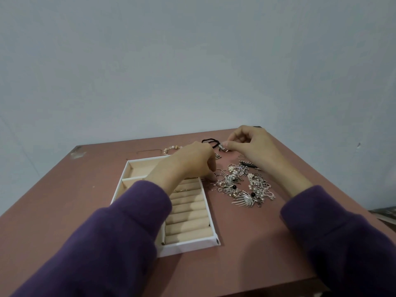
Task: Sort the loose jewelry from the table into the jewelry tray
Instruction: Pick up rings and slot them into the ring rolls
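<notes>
Pinching the metal end of a black cord [209, 140] between thumb and fingertips, the right hand [250, 144] works beyond the tray's [188, 246] far right corner. The left hand [190, 161] curls down at the tray's far right edge, and whether it grips anything cannot be told.

On the table [246, 243], right of the tray, a tangled pile [244, 185] of silver and pearl pieces lies unsorted. The cord's loop runs behind the left hand, so pulling it could snag there or sweep pieces about.

The left sleeve [128, 211] lies over the tray's left compartments and would block a drop there. A bead bracelet [171, 149] lies just beyond the tray's far edge. Small rings [218, 171] beside its right wall look apt to slip from fingertips and roll.
</notes>
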